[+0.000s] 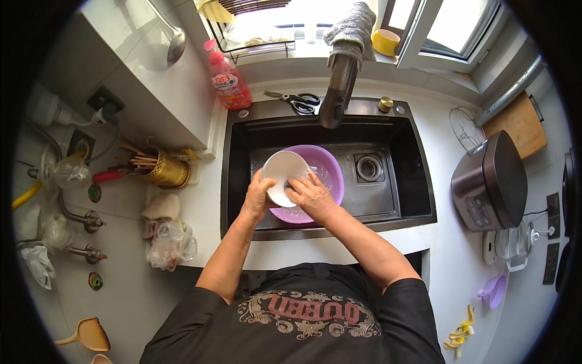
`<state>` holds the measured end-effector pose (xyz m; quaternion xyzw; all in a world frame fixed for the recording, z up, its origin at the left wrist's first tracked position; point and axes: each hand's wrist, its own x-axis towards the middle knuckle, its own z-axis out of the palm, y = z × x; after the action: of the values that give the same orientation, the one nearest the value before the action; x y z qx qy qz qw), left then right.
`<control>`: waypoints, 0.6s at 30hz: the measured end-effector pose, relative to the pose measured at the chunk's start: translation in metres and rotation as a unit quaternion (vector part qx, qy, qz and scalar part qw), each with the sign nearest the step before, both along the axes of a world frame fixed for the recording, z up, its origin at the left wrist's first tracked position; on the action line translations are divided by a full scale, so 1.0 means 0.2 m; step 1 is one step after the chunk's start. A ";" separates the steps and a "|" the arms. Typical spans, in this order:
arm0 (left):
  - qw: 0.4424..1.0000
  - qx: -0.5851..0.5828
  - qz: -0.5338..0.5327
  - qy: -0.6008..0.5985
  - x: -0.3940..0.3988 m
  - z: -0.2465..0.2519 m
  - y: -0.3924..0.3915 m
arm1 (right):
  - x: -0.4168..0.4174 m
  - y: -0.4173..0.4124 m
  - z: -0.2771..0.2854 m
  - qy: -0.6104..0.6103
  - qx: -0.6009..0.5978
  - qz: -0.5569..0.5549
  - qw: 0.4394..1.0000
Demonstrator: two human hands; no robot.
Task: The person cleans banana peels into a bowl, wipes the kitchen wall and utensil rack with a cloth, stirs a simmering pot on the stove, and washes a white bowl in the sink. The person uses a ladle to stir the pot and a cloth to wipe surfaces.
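My left hand [258, 194] grips the side of a white bowl [283, 166], its thumb over the rim. The bowl is tipped so that its inside faces me. The fingers of my right hand [313, 196] press inside the bowl on a small dark item [287, 184], perhaps a scrubber, mostly hidden under the fingertips. Below the bowl, a purple plastic basin [335, 175] stands in the black sink [411, 182] with water in it. The faucet [334, 98], with a grey cloth [352, 32] wrapped around its top, reaches over the sink's back edge.
Scissors [300, 101] and a red pump bottle [229, 84] stand behind the sink. At left are a chopstick basket [170, 170] and a plastic bag [170, 243]. A rice cooker [489, 186], glass kettle [514, 241], purple scoop [494, 291] and banana peel [461, 334] are at right.
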<state>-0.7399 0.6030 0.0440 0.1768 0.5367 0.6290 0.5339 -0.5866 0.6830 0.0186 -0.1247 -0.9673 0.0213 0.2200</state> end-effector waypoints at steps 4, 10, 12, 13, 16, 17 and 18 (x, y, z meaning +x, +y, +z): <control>0.995 0.044 0.084 0.017 0.07 -0.06 0.02 | -0.05 -0.10 0.05 0.007 -0.145 -0.003 0.989; 0.997 0.022 0.067 -0.042 0.09 -0.03 0.00 | 0.02 0.02 0.04 0.005 -0.056 0.045 0.997; 0.999 0.005 0.040 -0.027 0.09 0.02 -0.01 | 0.10 0.13 0.04 0.040 0.056 -0.003 0.998; 0.999 -0.001 0.031 -0.028 0.10 0.03 -0.01 | 0.11 0.16 0.03 0.065 0.059 -0.030 0.996; 0.998 0.014 0.043 -0.033 0.11 0.06 0.00 | 0.10 0.17 0.04 0.160 -0.174 -0.195 0.952; 0.998 0.027 0.037 -0.037 0.12 0.05 0.00 | 0.08 0.17 0.04 0.216 -0.352 -0.205 0.887; 0.998 0.042 0.029 -0.039 0.13 0.05 0.01 | 0.06 0.17 0.05 0.266 -0.516 -0.209 0.787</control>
<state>-0.7149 0.6047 0.0545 0.1587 0.4935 0.6722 0.5285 -0.5741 0.7178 0.0280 -0.4081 -0.6657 0.5028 0.3707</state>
